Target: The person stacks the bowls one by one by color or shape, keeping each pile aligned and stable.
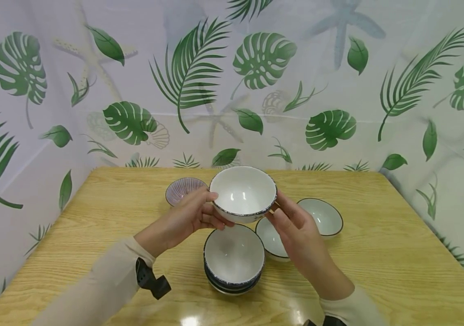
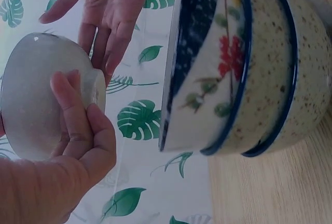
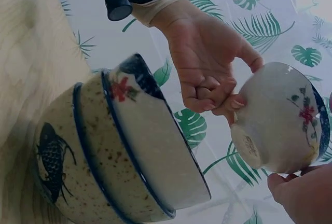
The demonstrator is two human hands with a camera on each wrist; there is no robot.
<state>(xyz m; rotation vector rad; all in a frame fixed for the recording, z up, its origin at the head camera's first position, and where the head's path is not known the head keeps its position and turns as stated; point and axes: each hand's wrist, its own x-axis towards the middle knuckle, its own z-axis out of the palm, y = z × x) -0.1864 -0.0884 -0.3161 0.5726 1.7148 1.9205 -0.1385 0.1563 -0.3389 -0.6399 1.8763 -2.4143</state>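
Note:
A white bowl (image 1: 243, 190) with a blue-patterned rim is held up above the table between both hands, its inside facing me. My left hand (image 1: 194, 215) grips its left side, thumb at the rim and fingers curled underneath. On the other side, my right hand (image 1: 299, 226) holds the bowl's wall. A red flower sprig decorates its outside in the right wrist view. Just below stands a stack of bowls (image 1: 234, 258); the right wrist view shows a floral bowl (image 3: 155, 136) on top of speckled bowls (image 3: 98, 146), one with a blue fish.
A purple-striped bowl (image 1: 183, 188) sits at the back, partly behind my left hand. Right of the stack are a white bowl (image 1: 270, 240) with a dark rim and another similar bowl (image 1: 326, 217). The wooden table (image 1: 126, 194) meets a leaf-print backdrop (image 1: 281, 104).

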